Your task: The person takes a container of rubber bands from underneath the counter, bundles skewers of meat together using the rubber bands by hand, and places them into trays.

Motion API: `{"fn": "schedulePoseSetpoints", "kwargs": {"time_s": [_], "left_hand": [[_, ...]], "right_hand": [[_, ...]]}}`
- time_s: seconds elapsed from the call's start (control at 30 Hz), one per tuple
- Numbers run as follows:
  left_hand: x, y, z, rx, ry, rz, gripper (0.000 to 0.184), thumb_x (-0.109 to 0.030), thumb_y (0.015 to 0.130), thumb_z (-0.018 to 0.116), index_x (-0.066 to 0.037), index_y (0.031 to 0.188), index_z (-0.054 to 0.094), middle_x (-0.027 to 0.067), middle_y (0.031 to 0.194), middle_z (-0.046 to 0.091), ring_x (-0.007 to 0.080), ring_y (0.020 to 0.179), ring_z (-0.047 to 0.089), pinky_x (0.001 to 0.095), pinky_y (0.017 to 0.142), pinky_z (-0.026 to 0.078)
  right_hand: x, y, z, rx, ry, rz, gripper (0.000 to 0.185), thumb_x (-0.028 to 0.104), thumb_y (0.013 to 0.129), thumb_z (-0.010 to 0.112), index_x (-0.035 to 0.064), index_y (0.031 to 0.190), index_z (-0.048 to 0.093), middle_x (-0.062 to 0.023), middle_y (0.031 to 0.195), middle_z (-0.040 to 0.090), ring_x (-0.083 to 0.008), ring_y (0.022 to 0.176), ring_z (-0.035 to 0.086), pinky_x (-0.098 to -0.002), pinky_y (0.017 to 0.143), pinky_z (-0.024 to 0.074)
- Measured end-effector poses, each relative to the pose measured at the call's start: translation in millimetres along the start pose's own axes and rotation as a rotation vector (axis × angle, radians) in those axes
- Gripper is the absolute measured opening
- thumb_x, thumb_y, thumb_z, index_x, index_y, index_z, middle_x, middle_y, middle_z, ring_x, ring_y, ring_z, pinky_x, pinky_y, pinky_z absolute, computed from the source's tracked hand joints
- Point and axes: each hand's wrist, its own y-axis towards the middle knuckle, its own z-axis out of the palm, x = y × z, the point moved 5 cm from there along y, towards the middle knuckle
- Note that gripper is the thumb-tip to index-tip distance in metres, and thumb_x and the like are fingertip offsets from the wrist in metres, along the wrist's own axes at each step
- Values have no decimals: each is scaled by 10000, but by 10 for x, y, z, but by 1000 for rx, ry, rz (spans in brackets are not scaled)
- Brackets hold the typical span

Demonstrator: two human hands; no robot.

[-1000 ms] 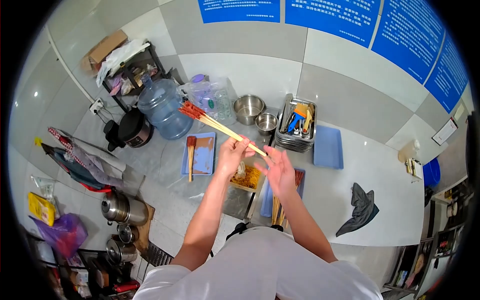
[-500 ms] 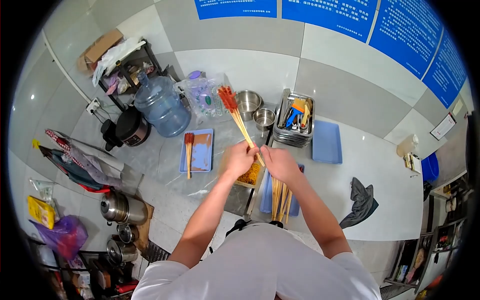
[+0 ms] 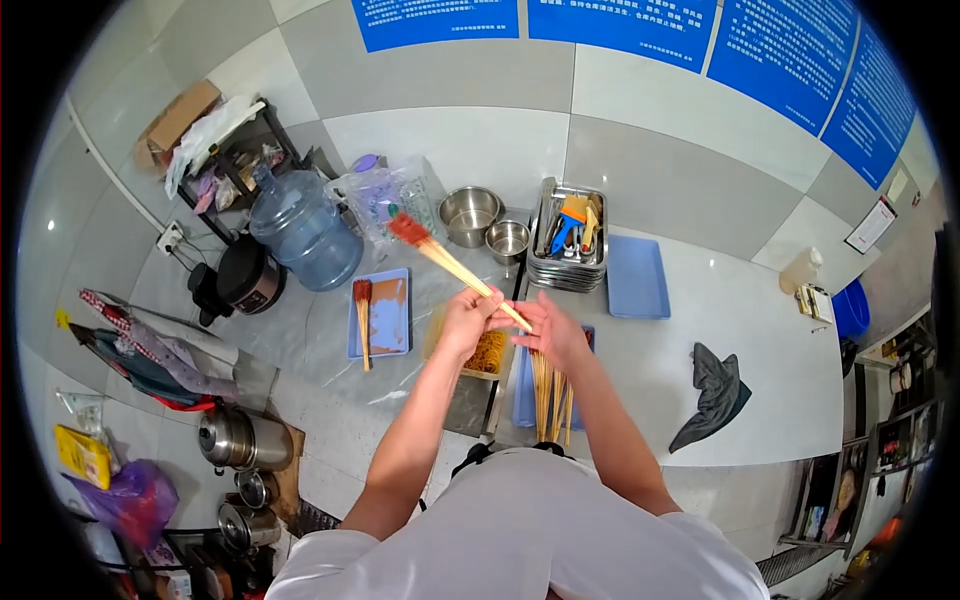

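A bundle of skewers (image 3: 448, 264) with red meat-like pieces at the far end slants up to the left. My left hand (image 3: 466, 322) is closed around its bare sticks. Beside the stick ends is my right hand (image 3: 556, 336), its fingers spread; whether they touch the sticks I cannot tell. Below the hands, a box of yellow rubber bands (image 3: 486, 352) is partly covered by my left hand. More skewers (image 3: 545, 395) lie in a blue tray (image 3: 523, 402) under my right forearm. Another skewer bundle (image 3: 362, 308) rests in the left blue tray (image 3: 396, 342), which has brownish residue.
Behind the hands stand two steel bowls (image 3: 470, 216) and stacked steel trays holding utensils (image 3: 568, 270). A blue tray (image 3: 638, 280) and a dark grey cloth (image 3: 712, 395) are on the right. A large water bottle (image 3: 305, 235) and a dark cooker (image 3: 250, 277) stand left.
The bundle in my left hand has tipped further left. My right hand's fingers have spread out beside the stick ends. The whole view has shifted slightly.
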Motion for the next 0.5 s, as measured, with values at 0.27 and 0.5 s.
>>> {"fn": "schedulePoseSetpoints", "kwargs": {"time_s": [0.27, 0.5], "left_hand": [[-58, -1, 247, -97, 921, 336, 111, -89, 879, 641, 15, 919, 642, 191, 740, 663, 305, 676, 674, 392, 629, 515], [374, 135, 156, -247, 676, 403, 112, -94, 884, 637, 5, 936, 637, 196, 759, 665, 340, 685, 662, 388, 619, 510]], "right_hand": [[512, -95, 277, -212, -1534, -340, 582, 442, 982, 427, -91, 913, 650, -226, 817, 689, -291, 862, 692, -370, 697, 529], [230, 54, -307, -415, -708, -65, 524, 397, 975, 479, -76, 863, 676, -125, 780, 692, -211, 639, 696, -279, 464, 518]]}}
